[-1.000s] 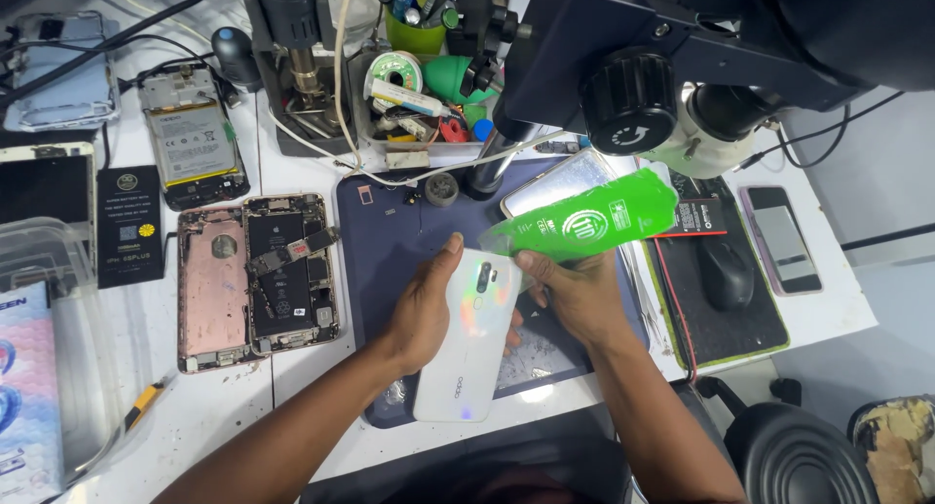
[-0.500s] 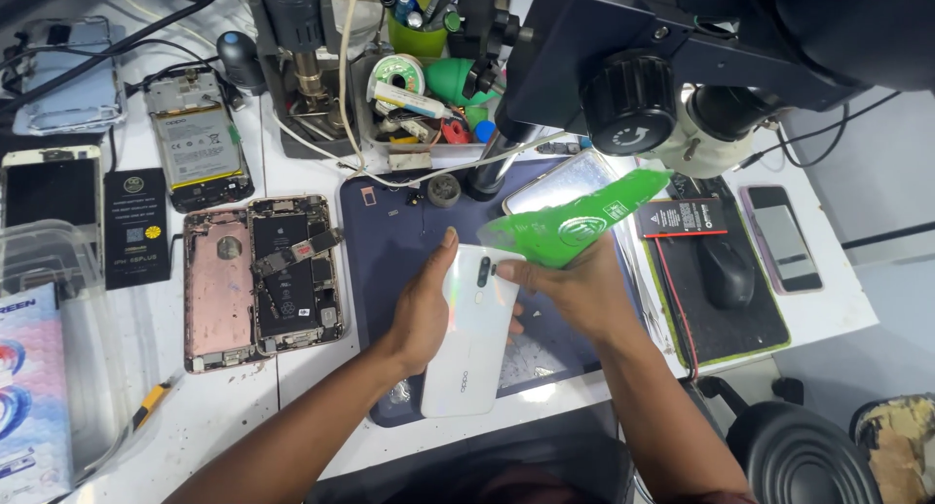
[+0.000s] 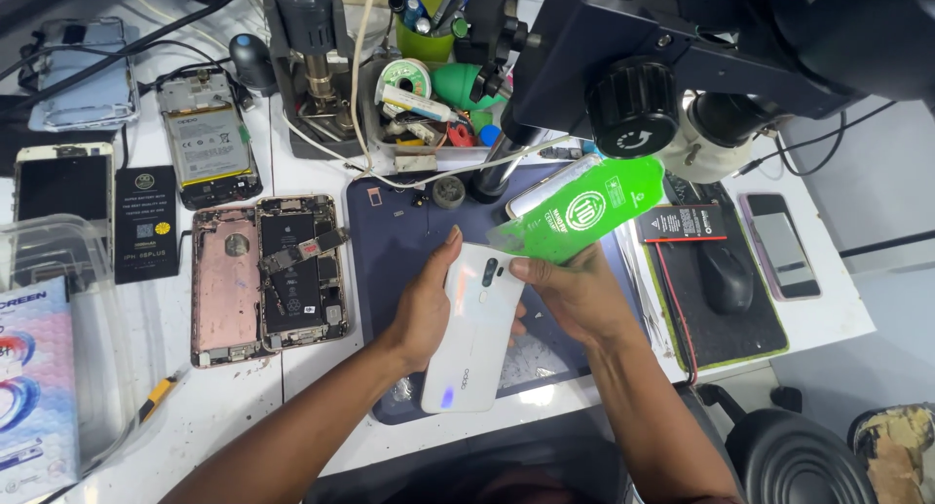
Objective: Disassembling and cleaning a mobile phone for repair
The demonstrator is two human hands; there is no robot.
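Observation:
My left hand [image 3: 425,309] grips the left edge of a white smartphone [image 3: 474,331] that lies back side up, camera end away from me, over a dark blue work mat [image 3: 390,231]. My right hand [image 3: 573,292] touches the phone's right edge near the camera and pinches a green plastic film sheet [image 3: 582,208], which sticks up and to the right, under a black microscope head [image 3: 682,66].
An opened pink phone with exposed boards [image 3: 265,275] lies left of the mat. A phone with bare battery [image 3: 207,150], a black battery [image 3: 146,224] and a tool tray [image 3: 419,105] sit behind. A black mouse [image 3: 726,275] and another phone [image 3: 781,245] lie right.
The green film has tilted and shifted slightly while my right hand stays at the phone's top. The white phone has turned a little, its lower end closer to me.

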